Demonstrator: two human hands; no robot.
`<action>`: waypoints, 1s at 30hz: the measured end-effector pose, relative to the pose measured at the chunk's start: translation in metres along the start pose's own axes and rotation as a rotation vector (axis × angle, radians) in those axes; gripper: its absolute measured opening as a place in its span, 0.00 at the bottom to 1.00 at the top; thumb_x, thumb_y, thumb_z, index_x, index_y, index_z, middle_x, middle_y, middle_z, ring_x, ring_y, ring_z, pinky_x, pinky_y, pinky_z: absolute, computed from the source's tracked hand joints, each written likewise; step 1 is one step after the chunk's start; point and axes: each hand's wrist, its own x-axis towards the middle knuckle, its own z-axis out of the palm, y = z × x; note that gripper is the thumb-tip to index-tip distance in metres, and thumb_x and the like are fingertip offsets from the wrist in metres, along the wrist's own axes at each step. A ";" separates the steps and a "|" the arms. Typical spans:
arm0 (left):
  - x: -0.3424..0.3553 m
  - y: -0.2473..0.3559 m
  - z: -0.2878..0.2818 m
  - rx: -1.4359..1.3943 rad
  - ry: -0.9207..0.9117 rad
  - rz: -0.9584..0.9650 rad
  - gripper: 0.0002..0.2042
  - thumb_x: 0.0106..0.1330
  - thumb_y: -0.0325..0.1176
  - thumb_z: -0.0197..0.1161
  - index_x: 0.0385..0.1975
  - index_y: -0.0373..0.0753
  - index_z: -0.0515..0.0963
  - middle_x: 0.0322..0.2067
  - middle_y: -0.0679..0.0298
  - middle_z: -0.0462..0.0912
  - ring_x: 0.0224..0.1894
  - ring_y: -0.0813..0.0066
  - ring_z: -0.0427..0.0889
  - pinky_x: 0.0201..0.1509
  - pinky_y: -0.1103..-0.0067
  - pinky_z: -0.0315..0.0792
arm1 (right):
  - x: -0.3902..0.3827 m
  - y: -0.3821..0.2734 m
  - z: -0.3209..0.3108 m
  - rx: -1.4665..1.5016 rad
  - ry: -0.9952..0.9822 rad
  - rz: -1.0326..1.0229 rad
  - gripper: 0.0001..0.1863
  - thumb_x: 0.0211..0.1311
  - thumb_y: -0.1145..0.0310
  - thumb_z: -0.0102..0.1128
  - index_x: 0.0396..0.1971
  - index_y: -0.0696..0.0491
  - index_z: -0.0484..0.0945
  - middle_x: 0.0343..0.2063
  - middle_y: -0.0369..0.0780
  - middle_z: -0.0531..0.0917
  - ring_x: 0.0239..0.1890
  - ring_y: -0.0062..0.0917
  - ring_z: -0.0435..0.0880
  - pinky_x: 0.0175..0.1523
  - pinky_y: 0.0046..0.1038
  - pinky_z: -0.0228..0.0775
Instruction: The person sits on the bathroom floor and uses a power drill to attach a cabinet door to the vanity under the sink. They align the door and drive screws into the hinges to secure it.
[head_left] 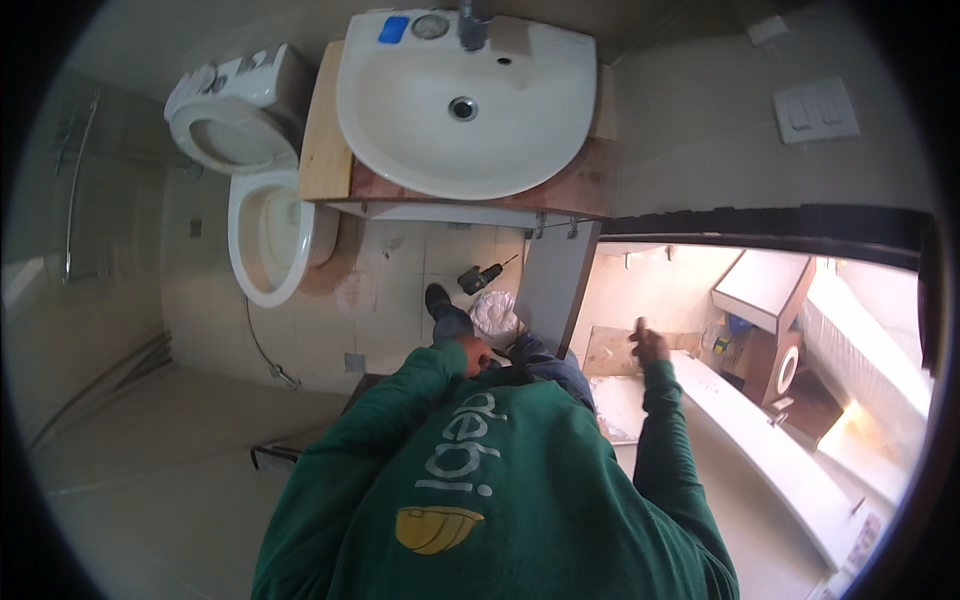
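Observation:
My left hand (474, 354) is curled in close to my lap, by my bent leg. What it holds, if anything, is hidden. Stretched out to the right, near the doorway, my right hand (652, 345) has its fingers apart, and no object shows in it. Between my hands, a grey cabinet door (555, 285) hangs swung out below the washbasin (430, 150). A cordless drill (480, 278) lies on the tiles ahead of my left hand, next to a crumpled whitish bundle (494, 313).
A toilet (268, 240) with a raised lid stands at left. Wooden boards (326, 120) surround the basin. Through the doorway on the right lie a long white panel (760, 440) and a box-like cabinet part (765, 285). A hose (262, 345) runs along the floor.

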 end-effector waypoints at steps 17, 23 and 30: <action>-0.027 -0.021 -0.123 0.330 -0.052 -0.087 0.10 0.64 0.41 0.68 0.35 0.41 0.84 0.38 0.51 0.87 0.44 0.51 0.85 0.49 0.61 0.77 | -0.117 0.028 0.202 0.158 -0.729 0.436 0.41 0.69 0.28 0.42 0.50 0.50 0.88 0.47 0.39 0.90 0.49 0.33 0.88 0.58 0.34 0.78; -0.029 -0.034 -0.196 0.444 -0.349 -0.085 0.12 0.72 0.40 0.59 0.42 0.37 0.81 0.41 0.48 0.85 0.46 0.47 0.84 0.51 0.61 0.75 | -0.146 -0.045 0.300 0.115 -0.565 0.385 0.34 0.61 0.34 0.62 0.53 0.47 0.86 0.46 0.41 0.89 0.57 0.34 0.83 0.67 0.37 0.70; -0.045 0.020 -0.265 0.401 -0.714 -0.030 0.13 0.75 0.39 0.55 0.43 0.34 0.77 0.38 0.49 0.84 0.42 0.51 0.82 0.49 0.65 0.74 | -0.233 -0.120 0.298 0.786 -0.456 0.639 0.32 0.56 0.35 0.70 0.41 0.52 0.90 0.39 0.40 0.90 0.45 0.32 0.88 0.60 0.35 0.74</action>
